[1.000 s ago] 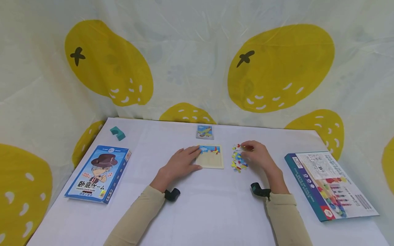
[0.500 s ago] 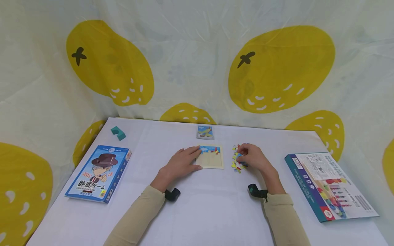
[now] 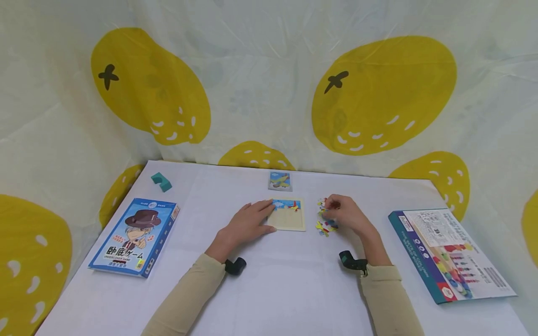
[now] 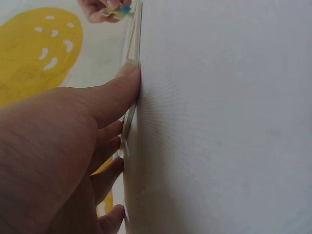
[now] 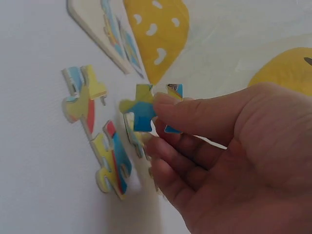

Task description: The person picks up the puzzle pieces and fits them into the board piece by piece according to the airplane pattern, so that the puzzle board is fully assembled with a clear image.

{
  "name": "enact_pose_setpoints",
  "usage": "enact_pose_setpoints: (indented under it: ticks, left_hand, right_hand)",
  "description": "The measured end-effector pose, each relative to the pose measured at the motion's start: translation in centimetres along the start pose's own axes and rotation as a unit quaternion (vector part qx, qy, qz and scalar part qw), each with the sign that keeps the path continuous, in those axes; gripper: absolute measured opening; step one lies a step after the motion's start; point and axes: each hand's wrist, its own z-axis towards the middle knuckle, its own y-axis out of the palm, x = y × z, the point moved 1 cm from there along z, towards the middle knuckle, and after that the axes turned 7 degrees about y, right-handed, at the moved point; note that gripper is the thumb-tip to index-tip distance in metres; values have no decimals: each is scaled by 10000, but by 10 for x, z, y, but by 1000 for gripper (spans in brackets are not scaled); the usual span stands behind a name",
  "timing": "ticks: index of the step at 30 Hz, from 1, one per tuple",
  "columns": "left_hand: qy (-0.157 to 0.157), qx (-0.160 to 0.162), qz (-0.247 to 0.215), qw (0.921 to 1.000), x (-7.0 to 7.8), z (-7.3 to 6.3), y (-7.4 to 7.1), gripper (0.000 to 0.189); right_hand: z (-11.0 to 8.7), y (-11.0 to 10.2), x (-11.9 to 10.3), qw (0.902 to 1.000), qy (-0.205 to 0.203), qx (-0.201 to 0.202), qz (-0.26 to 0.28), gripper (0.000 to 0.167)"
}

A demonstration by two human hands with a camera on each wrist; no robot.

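My left hand [image 3: 250, 223] rests with extended fingers on the left side of a pale wooden puzzle tray [image 3: 287, 223]. The left wrist view has its thumb against the tray's edge [image 4: 130, 46]. A strip of fitted blue and red pieces [image 3: 286, 204] lines the tray's far side. Over the loose puzzle pieces [image 3: 325, 228], my right hand [image 3: 347, 213] pinches a blue-and-yellow puzzle piece [image 5: 143, 109] between thumb and fingers. Another blue patch [image 5: 174, 90] shows behind the thumb; I cannot tell whether it is a second piece. More loose pieces [image 5: 113, 163] lie below.
A small airplane picture card [image 3: 279, 181] lies beyond the tray. Far left are a teal block [image 3: 161, 182] and a blue game box [image 3: 134, 238]. On the right lies a flat white-and-teal box [image 3: 451, 254]. A patterned curtain [image 3: 260, 93] closes off the back.
My right hand has shifted slightly left and reached into the pile. Blue pieces seen mid-pile earlier no longer show there, and a piece is between its fingers. My left hand has stayed put.
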Motion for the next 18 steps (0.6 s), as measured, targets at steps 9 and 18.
enact_pose_setpoints:
  ticks: [9,18]
  left_hand:
    - [-54,-48,-1,10000,0,0,1,76]
    - [-66,-64,-70,9999,0,0,2,76]
  right_hand:
    - [-2,-6,0,9922,-89,-178,1228,17]
    - [-2,-4,-4,9954,-38,117,946,31]
